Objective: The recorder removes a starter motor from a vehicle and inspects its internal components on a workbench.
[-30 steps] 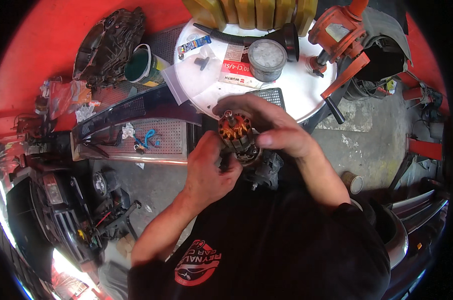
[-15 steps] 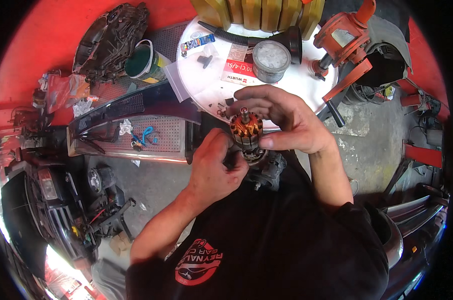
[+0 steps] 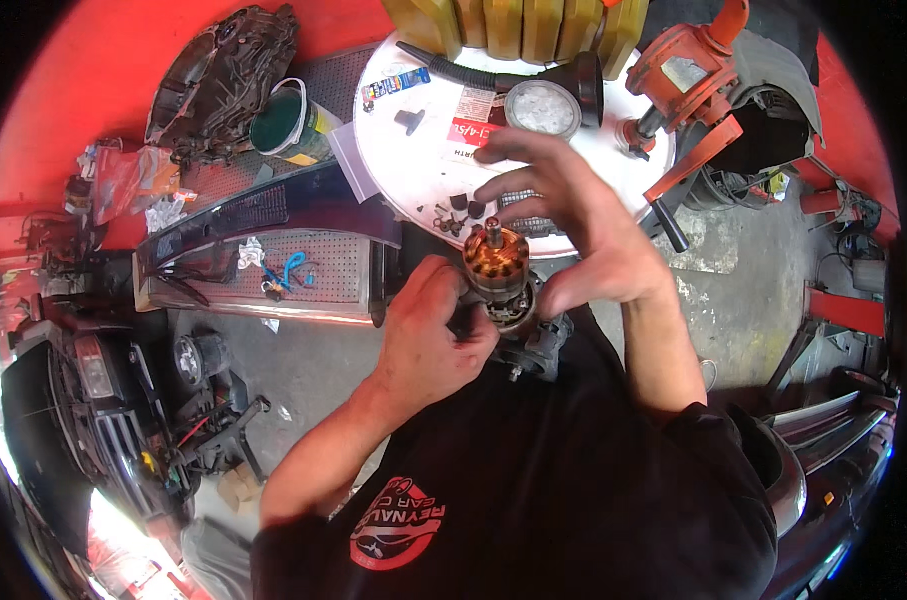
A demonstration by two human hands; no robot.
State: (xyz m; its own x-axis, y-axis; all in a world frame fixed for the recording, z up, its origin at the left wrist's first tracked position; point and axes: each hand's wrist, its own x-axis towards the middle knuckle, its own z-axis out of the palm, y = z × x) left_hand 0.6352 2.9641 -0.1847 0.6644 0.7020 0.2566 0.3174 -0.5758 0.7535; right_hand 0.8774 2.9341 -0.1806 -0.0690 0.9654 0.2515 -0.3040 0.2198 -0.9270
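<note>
A copper-wound motor armature [image 3: 495,262] stands upright with its shaft pointing away from me. Its lower end sits in the dark metal body of a starter motor [image 3: 533,348], close to my chest. My left hand [image 3: 428,330] is closed around the left side of this motor, thumb and fingers bent near the armature's base. Spread and curved, the fingers of my right hand [image 3: 608,245] hang to the right of the armature, with nothing in them. The armature's windings look smeared, while its shaft tip is fairly sharp.
Beyond my hands is a round white table [image 3: 393,165] bearing small loose parts [image 3: 453,215], a round tub [image 3: 541,108], a black funnel [image 3: 578,88] and yellow-brown containers [image 3: 523,30]. A red hand-cranked machine [image 3: 688,75] stands at its right. A bucket [image 3: 281,125] sits left.
My right hand has come off the armature; its fingers have spread and moved up and away. The windings have turned from sharp to smeared. My left hand stays put.
</note>
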